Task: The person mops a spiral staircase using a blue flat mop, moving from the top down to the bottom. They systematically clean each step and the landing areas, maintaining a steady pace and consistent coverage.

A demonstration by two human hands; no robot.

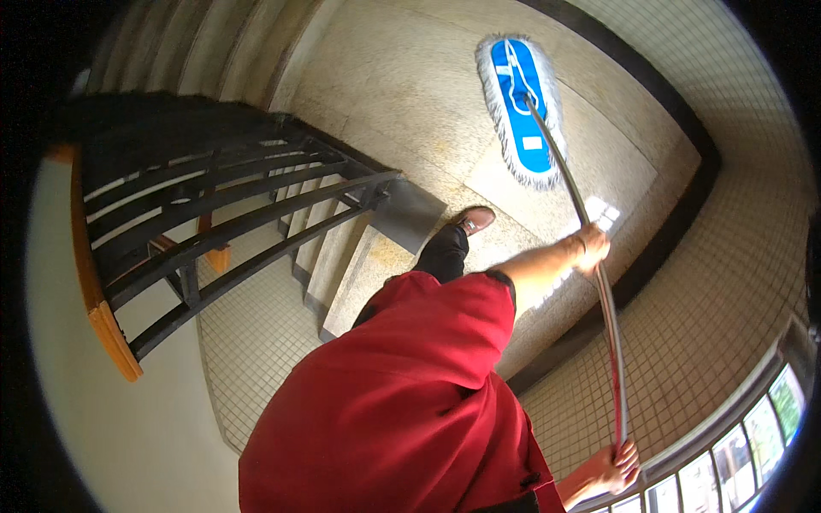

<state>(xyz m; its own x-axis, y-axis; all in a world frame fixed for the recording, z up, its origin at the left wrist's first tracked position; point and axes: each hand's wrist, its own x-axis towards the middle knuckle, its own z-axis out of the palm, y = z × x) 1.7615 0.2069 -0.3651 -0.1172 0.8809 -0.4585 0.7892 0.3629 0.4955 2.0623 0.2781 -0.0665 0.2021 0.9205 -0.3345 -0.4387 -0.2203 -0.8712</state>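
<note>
A flat dust mop head point(535, 122) with a blue back and grey-white fringe lies on the stone landing floor. Its long metal handle point(574, 192) runs from there toward the lower right. My left hand point(593, 249) grips the handle around its middle, with the arm stretched out from a red sleeve. Near the handle's upper end, my right hand point(619, 467) is closed around it, low in the view and close to the window. One brown shoe point(476, 220) rests on the floor between the mop and the stairs.
Steps descend point(359, 276) to my left, beside a black metal railing point(250, 256) with a wooden handrail point(96, 276). More steps point(211, 51) stand at the upper left. A tiled wall point(725, 269) with dark skirting point(693, 173) and a barred window point(731, 455) bound the right side.
</note>
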